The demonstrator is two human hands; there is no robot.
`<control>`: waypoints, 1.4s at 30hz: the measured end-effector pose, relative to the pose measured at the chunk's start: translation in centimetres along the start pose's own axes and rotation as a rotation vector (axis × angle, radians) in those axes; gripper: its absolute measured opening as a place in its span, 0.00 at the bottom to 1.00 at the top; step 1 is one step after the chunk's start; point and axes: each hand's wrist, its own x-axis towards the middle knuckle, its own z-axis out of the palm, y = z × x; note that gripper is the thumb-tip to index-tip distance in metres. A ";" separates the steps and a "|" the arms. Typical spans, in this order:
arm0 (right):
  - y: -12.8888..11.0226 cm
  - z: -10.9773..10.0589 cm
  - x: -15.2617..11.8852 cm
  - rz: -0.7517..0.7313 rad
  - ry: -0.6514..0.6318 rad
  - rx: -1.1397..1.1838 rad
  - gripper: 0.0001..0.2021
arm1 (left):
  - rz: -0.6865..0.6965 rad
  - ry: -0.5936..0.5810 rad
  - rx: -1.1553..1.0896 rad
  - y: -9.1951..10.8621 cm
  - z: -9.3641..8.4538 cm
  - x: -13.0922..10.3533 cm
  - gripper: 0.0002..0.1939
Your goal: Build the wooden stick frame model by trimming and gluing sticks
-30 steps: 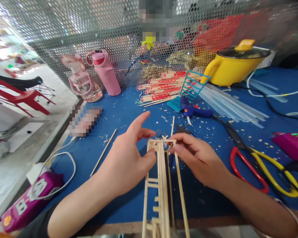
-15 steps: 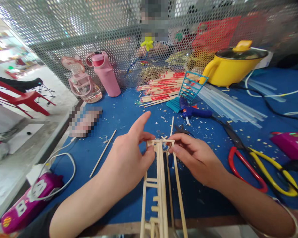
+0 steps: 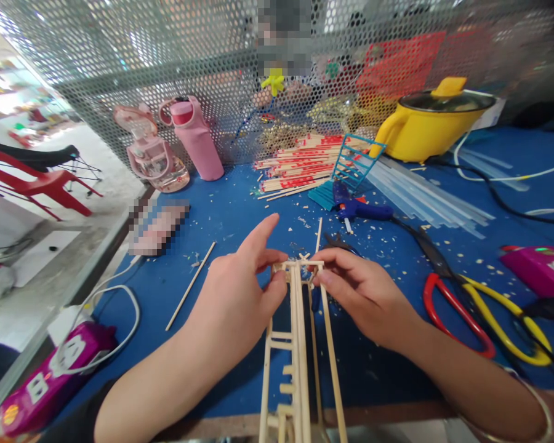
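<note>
Lengthwise, the stick frame (image 3: 300, 344) runs toward the person. The left hand (image 3: 235, 292) pinches its far left corner between thumb and bent fingers, index extended; the right hand (image 3: 373, 298) seemingly pinches the far right corner, fingertips partly hidden.

the left forearm (image 3: 159, 375) slants in from the lower left, the right forearm (image 3: 461, 369) from the lower right. the left hand (image 3: 231, 289) shows its back, with the index finger (image 3: 262, 235) stretched forward and the thumb (image 3: 275, 291) bent in toward another finger. the right hand (image 3: 367, 295), near the left but apart from it, is curled, thumb and fingertips closed in a pinch.
</note>
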 end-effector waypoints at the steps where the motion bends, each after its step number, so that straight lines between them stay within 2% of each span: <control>1: 0.0 0.0 0.0 0.000 0.001 0.002 0.09 | 0.001 0.002 0.002 0.0 0.0 0.0 0.33; 13: -0.2 0.0 0.1 0.010 -0.012 0.015 0.09 | 0.010 0.019 -0.010 -0.1 0.1 0.0 0.33; 21: -0.2 0.0 0.2 0.011 -0.004 0.006 0.09 | 0.042 -0.011 -0.093 -0.1 -0.2 -0.5 0.42; 27: -0.1 0.0 0.1 0.002 -0.007 -0.022 0.10 | 0.019 -0.049 -0.042 0.0 -0.2 -0.3 0.39; 42: -0.1 0.0 0.1 0.007 -0.004 -0.010 0.10 | -0.042 -0.032 -0.109 0.0 0.0 0.1 0.38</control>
